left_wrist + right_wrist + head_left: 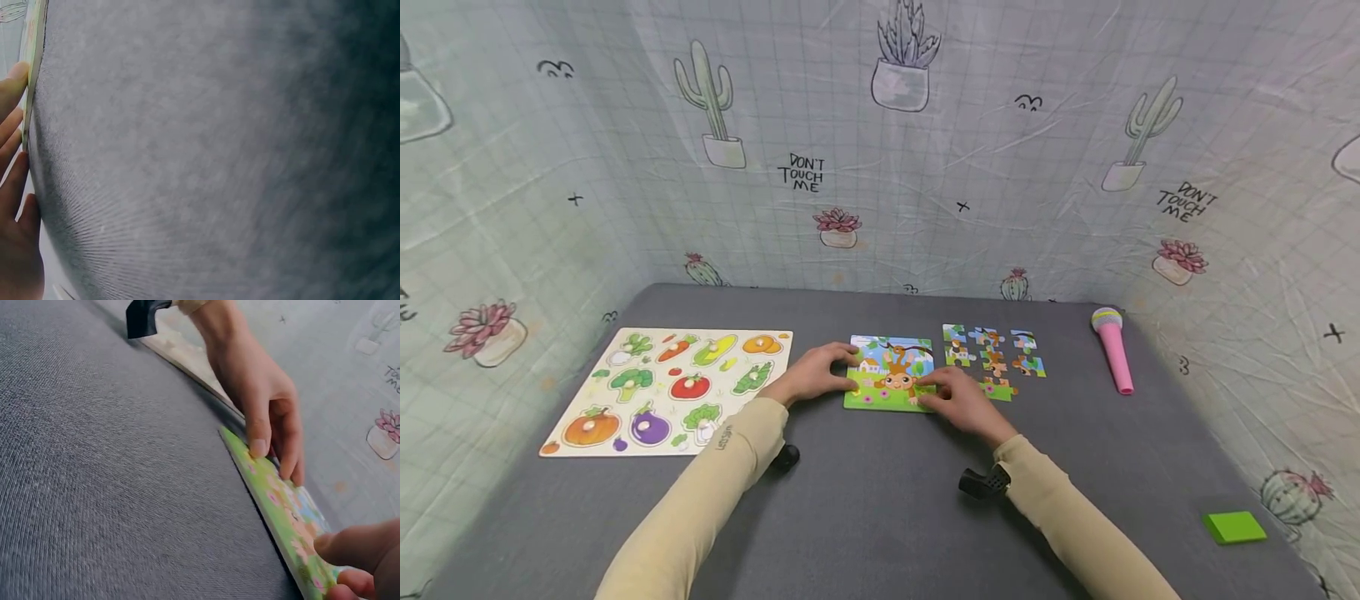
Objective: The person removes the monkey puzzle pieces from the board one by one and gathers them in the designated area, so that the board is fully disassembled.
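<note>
A jigsaw puzzle board (pixel 889 367) with a smiling monkey, a house and grass printed on it lies flat on the table. My left hand (pixel 817 372) holds its left side, thumb at the lower part and fingers higher up, as the right wrist view also shows (pixel 262 394). At the right side, my right hand (pixel 958 398) grips the board, its thumb on the printed face (pixel 340 544); fingers there are partly hidden. Just beyond that hand lie several loose jigsaw pieces (pixel 994 362), spaced apart with gaps. The left wrist view shows only fingers along the board's edge (pixel 34 69).
On the left lies a large vegetable peg puzzle (pixel 681 387), partly behind the left sleeve. A pink toy microphone (pixel 1115 354) is at the back right, and a green block (pixel 1234 527) near the right edge. Cactus-print cloth (pixel 925 167) walls the table's back and sides.
</note>
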A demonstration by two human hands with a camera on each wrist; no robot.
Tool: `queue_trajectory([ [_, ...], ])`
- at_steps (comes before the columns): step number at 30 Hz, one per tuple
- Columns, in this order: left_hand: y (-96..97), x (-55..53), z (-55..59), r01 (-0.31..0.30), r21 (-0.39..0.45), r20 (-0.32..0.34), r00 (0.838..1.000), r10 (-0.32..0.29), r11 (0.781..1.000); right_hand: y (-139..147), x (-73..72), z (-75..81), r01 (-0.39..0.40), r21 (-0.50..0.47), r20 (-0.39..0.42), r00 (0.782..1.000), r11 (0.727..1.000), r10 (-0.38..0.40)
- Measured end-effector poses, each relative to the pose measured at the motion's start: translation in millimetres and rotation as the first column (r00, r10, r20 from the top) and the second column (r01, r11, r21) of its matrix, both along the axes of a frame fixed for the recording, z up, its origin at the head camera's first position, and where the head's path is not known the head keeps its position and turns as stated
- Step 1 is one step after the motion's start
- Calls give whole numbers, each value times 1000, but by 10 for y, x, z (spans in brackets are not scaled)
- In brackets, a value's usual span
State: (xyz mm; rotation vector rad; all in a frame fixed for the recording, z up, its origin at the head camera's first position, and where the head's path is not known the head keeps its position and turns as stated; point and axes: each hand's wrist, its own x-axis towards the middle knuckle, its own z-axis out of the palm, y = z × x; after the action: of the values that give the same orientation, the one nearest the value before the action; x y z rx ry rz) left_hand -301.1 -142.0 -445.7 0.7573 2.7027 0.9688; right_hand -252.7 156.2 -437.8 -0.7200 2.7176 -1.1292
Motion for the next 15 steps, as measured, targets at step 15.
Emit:
queue_trajectory([
  [15, -43, 0, -2, 27, 22, 48, 998, -28, 999, -32, 26, -6, -25, 67, -7, 1000, 997, 26],
])
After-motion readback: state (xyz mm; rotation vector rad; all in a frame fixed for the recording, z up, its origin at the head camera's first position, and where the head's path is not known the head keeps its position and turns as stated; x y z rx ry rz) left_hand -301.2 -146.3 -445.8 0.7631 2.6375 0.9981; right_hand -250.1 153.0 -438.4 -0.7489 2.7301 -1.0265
